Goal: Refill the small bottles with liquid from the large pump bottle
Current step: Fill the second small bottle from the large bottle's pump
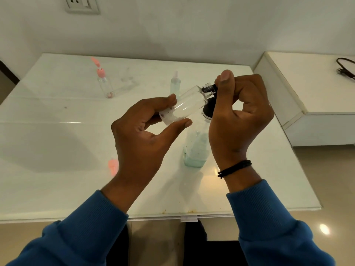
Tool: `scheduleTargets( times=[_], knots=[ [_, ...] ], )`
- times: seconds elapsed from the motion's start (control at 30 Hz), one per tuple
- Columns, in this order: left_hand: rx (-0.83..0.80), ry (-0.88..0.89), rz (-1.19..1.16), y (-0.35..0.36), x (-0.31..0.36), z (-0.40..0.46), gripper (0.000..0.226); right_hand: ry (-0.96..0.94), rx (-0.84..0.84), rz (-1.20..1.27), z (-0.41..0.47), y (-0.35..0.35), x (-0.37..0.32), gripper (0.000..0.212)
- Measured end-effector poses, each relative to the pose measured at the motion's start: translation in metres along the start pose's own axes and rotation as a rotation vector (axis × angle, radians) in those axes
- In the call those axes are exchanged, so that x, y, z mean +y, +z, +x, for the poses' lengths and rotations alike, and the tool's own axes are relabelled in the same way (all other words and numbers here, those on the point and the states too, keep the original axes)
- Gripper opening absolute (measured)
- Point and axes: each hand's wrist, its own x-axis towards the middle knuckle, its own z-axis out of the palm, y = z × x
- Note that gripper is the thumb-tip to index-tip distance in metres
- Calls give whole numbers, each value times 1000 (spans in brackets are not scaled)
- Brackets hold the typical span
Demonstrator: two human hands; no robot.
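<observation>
While tilted at the pump nozzle, the clear small bottle (187, 104) holds white residue.

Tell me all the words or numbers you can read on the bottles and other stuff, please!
There are none to read.
Small clear bottle, held in the left hand: a whitish torn patch at its base, with no letters that can be made out.
Large pump bottle, behind the right hand: no label shows.
Pink-capped bottle and pale green bottle: no print visible.
Wall socket: no markings readable.
</observation>
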Motion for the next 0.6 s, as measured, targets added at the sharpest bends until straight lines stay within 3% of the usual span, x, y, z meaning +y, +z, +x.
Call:
scheduleTargets(
  times=[0.6],
  knots=[
    [3,-5,-6,0,0,1,43,-31,5,-50,4,0,-3,31]
  ],
)
